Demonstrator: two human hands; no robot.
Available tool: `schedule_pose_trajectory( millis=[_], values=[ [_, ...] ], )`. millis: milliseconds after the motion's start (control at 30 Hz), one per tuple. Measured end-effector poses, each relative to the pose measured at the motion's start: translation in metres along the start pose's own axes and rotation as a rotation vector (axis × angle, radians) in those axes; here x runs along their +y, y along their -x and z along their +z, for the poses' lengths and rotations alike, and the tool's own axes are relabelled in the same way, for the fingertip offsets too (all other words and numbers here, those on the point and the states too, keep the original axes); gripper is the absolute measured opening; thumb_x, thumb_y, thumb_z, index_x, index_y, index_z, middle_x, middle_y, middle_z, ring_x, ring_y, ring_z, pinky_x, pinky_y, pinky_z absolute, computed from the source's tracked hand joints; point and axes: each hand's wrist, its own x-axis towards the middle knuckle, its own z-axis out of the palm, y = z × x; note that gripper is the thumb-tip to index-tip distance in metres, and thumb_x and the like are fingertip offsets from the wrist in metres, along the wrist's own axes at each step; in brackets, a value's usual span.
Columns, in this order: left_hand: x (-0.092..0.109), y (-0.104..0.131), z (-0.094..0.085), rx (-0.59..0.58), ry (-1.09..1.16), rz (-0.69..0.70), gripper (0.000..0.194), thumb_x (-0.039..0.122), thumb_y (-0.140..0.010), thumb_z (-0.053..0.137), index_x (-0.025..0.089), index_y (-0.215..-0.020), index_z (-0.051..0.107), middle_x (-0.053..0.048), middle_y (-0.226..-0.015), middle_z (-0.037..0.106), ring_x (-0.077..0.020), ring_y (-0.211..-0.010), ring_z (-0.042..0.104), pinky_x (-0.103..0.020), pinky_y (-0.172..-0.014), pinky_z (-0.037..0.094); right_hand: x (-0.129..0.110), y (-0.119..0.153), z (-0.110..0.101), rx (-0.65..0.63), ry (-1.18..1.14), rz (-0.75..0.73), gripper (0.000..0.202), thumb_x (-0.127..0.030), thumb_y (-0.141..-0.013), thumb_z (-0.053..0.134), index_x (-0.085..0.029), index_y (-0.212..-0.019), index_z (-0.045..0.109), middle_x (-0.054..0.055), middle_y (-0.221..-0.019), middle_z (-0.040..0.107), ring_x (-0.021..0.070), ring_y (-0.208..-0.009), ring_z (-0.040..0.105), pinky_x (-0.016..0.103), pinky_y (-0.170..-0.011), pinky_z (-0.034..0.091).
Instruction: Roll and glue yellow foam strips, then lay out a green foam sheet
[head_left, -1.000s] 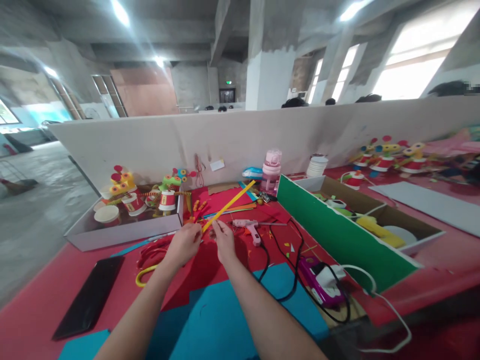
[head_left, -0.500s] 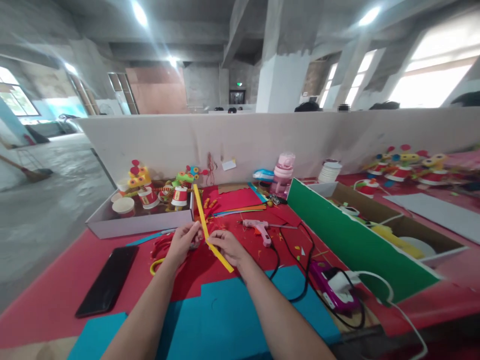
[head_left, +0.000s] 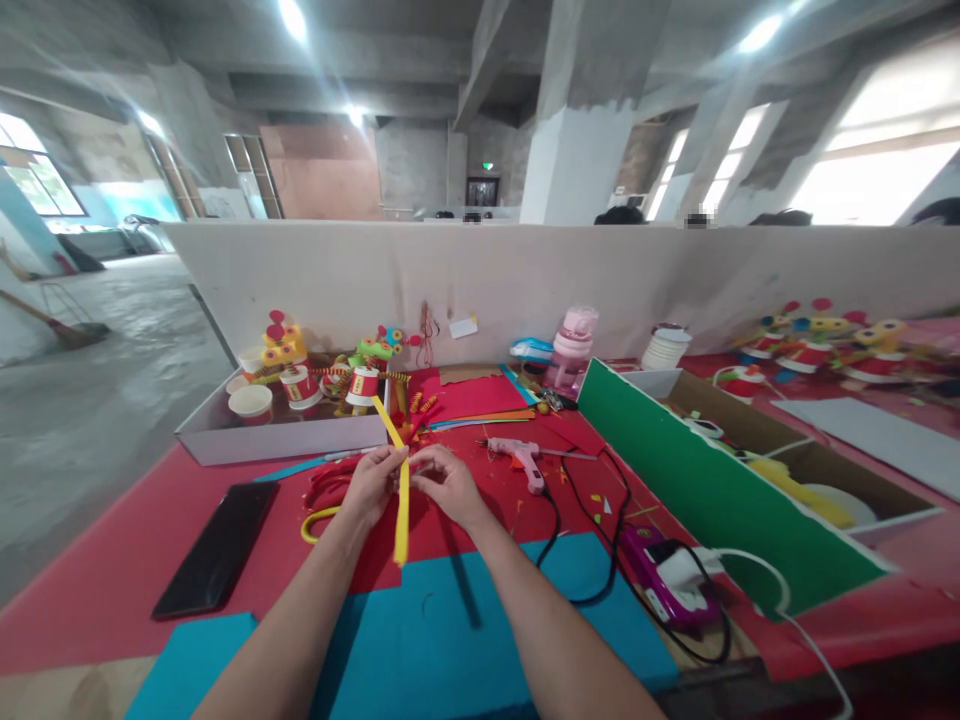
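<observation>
A narrow yellow paper strip [head_left: 403, 520] is held up over the red table, bent near its middle. Its upper end leans to the left, and its lower part hangs down. My left hand [head_left: 375, 484] pinches it at the bend. At the same spot, the curled fingers of my right hand [head_left: 448, 487] meet the strip's right side; their exact contact is partly hidden. Scissors with a yellow handle [head_left: 320, 523] and a red-handled tool [head_left: 330, 482] lie beside my left hand. A pink glue gun [head_left: 521, 462] rests right of my right hand.
A black phone [head_left: 216, 548] lies at left, and blue sheets [head_left: 487, 630] at the front. A white box [head_left: 285, 440] holds paper-cup figures. A green-sided box [head_left: 712, 490] stands right, near a purple power strip [head_left: 667, 580] with cables.
The strip has turned: its lower end has swung from the right to hang almost straight down, and its top has dropped. Both hands have stayed close together.
</observation>
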Motion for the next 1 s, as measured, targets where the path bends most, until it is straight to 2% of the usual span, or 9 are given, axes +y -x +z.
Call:
schedule_pose_trajectory(
  millis=[67, 167, 300, 367, 467, 567, 633, 767, 1000],
  values=[
    [-0.002, 0.000, 0.001, -0.001, -0.004, 0.008, 0.034, 0.031, -0.056, 0.082, 0.014, -0.056, 0.052, 0.007, -0.045, 0.042, -0.0044, -0.041, 0.040, -0.017, -0.041, 0.029, -0.002, 0.001, 0.000, 0.004, 0.055, -0.069, 0.013, -0.026, -0.075, 0.070, -0.023, -0.087, 0.070, 0.003, -0.093, 0.059, 0.0146, -0.080, 0.057, 0.025, -0.069, 0.048],
    [-0.005, -0.001, 0.001, 0.023, 0.003, 0.033, 0.035, 0.031, -0.056, 0.082, 0.014, -0.055, 0.052, 0.006, -0.045, 0.043, -0.0041, -0.040, 0.039, -0.017, -0.041, 0.028, -0.004, 0.001, 0.000, -0.014, 0.086, -0.150, 0.012, -0.024, -0.080, 0.065, -0.025, -0.091, 0.072, 0.006, -0.100, 0.060, 0.0171, -0.090, 0.059, 0.028, -0.074, 0.049],
    [-0.009, -0.004, -0.002, 0.028, -0.003, 0.042, 0.034, 0.034, -0.058, 0.081, 0.014, -0.057, 0.053, 0.006, -0.046, 0.045, -0.0044, -0.039, 0.039, -0.018, -0.041, 0.028, -0.004, 0.002, 0.001, -0.060, 0.087, -0.183, 0.010, -0.028, -0.081, 0.065, -0.025, -0.086, 0.073, 0.006, -0.098, 0.065, 0.0184, -0.093, 0.061, 0.031, -0.081, 0.048],
    [-0.012, -0.006, -0.003, 0.025, -0.024, 0.052, 0.034, 0.034, -0.059, 0.080, 0.014, -0.057, 0.053, 0.006, -0.047, 0.046, -0.0046, -0.039, 0.038, -0.019, -0.041, 0.028, -0.001, 0.001, 0.002, -0.058, 0.046, -0.130, 0.010, -0.032, -0.079, 0.068, -0.023, -0.079, 0.072, 0.004, -0.086, 0.067, 0.0169, -0.081, 0.062, 0.030, -0.076, 0.049],
    [-0.015, -0.007, -0.005, -0.008, -0.084, 0.099, 0.029, 0.032, -0.061, 0.078, 0.014, -0.062, 0.056, 0.005, -0.049, 0.051, -0.0056, -0.041, 0.040, -0.019, -0.043, 0.030, 0.005, 0.001, 0.005, -0.007, -0.070, 0.060, 0.018, -0.038, -0.075, 0.070, -0.020, -0.074, 0.070, 0.000, -0.064, 0.064, 0.0124, -0.056, 0.056, 0.025, -0.056, 0.045],
    [-0.014, -0.006, -0.006, -0.094, -0.250, 0.145, 0.024, 0.032, -0.064, 0.076, 0.013, -0.066, 0.061, 0.001, -0.054, 0.058, -0.0068, -0.046, 0.045, -0.019, -0.047, 0.033, 0.011, -0.001, 0.005, 0.108, -0.166, 0.213, 0.024, -0.043, -0.073, 0.069, -0.019, -0.076, 0.067, -0.002, -0.059, 0.062, 0.0094, -0.042, 0.048, 0.022, -0.044, 0.037],
    [-0.012, -0.004, -0.005, -0.115, -0.366, 0.164, 0.023, 0.032, -0.065, 0.074, 0.013, -0.064, 0.061, 0.001, -0.053, 0.058, -0.0072, -0.047, 0.045, -0.019, -0.048, 0.033, 0.012, -0.001, 0.003, 0.196, -0.156, 0.233, 0.025, -0.043, -0.072, 0.069, -0.019, -0.075, 0.066, -0.002, -0.058, 0.061, 0.0089, -0.042, 0.046, 0.022, -0.044, 0.035],
    [-0.012, -0.002, -0.003, -0.105, -0.493, 0.160, 0.020, 0.031, -0.067, 0.069, 0.014, -0.063, 0.062, 0.003, -0.050, 0.053, -0.0075, -0.045, 0.045, -0.020, -0.047, 0.034, 0.014, -0.003, -0.001, 0.326, -0.074, 0.205, 0.024, -0.040, -0.066, 0.074, -0.018, -0.068, 0.064, -0.002, -0.062, 0.060, 0.0106, -0.054, 0.050, 0.022, -0.051, 0.037],
    [-0.009, 0.004, 0.006, -0.276, -0.691, 0.109, 0.023, 0.036, -0.072, 0.066, 0.014, -0.064, 0.062, 0.002, -0.052, 0.055, -0.0088, -0.046, 0.047, -0.020, -0.046, 0.035, 0.018, -0.006, -0.005, 0.279, -0.280, 0.313, 0.027, -0.041, -0.062, 0.075, -0.018, -0.066, 0.061, -0.005, -0.054, 0.053, 0.0078, -0.048, 0.043, 0.020, -0.046, 0.031]
  ],
)
